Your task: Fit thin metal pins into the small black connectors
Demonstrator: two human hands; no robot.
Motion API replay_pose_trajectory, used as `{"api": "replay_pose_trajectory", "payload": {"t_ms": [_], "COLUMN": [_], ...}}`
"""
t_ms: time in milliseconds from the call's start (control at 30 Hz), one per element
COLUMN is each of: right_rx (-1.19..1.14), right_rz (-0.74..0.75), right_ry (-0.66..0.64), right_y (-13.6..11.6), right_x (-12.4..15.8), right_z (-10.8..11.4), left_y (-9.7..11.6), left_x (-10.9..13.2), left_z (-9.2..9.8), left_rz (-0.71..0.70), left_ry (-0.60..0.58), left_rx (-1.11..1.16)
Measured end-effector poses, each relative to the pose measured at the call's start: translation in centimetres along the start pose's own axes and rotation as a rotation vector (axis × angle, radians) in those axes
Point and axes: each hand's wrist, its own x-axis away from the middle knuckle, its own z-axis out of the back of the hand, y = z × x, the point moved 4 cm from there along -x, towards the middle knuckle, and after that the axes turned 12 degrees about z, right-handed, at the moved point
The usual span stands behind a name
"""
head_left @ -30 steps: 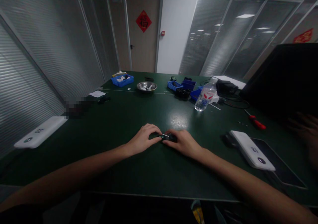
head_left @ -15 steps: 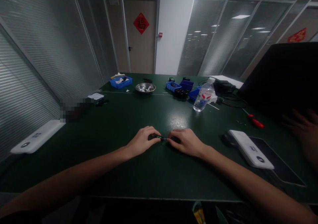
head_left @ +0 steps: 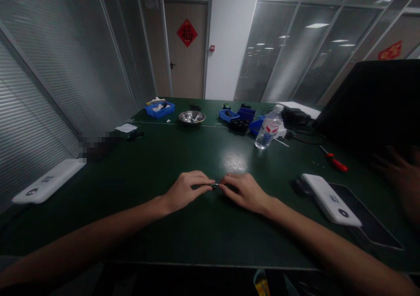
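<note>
My left hand (head_left: 187,191) rests on the green table with thumb and forefinger pinched on a small dark piece (head_left: 214,186). The piece has a hint of green, and its exact kind is too small to tell. A thin silvery bit (head_left: 216,184) runs from it toward my right hand (head_left: 244,192). My right fingertips are closed at that bit's end, hiding part of it. Both hands are low over the table, close together, with the piece between them.
A water bottle (head_left: 268,129) stands beyond my right hand. A metal bowl (head_left: 192,118) and blue trays (head_left: 160,110) are farther back. To the right lie a white power bank (head_left: 331,199), a dark tablet (head_left: 370,217), a red-handled screwdriver (head_left: 337,162) and another person's hand (head_left: 400,169).
My left fingers have shifted slightly toward the right hand, and less of the small dark piece shows. The right hand stays nearly in place, pinching at the silvery end.
</note>
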Motion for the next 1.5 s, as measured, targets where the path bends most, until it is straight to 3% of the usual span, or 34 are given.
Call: {"api": "replay_pose_trajectory", "payload": {"t_ms": [167,333,467,700,1067,1267,1500], "right_rx": [-0.026,-0.245,-0.294,-0.043,0.036,0.071,0.191], "right_rz": [0.015,-0.067,-0.100,-0.074,0.037,0.041,0.034], "right_ry": [-0.024,0.131,0.178,0.096,0.050,0.016,-0.083], "right_y": [-0.6,-0.6,-0.5,-0.4,-0.7,0.4,1.8], "right_x": [0.0,-0.1,-0.2,0.3,0.4,0.4,0.3], "right_z": [-0.5,-0.9,-1.0,-0.8,-1.4,-1.3,-0.8], "left_y": [0.7,1.1,0.8,0.6,-1.3,-1.1,-2.4], "left_x": [0.3,0.2,0.0,-0.5,-0.9,-0.9,-1.1], "left_z": [-0.4,0.0,0.0,-0.1,-0.8,-0.4,0.7], "left_rz": [-0.116,-0.092,-0.052,0.086,0.275,0.277,0.280], "left_ry": [-0.038,0.056,0.081,-0.040,-0.140,-0.125,-0.125], "left_rx": [-0.066,0.039,0.110,0.131,0.365,0.218,0.013]}}
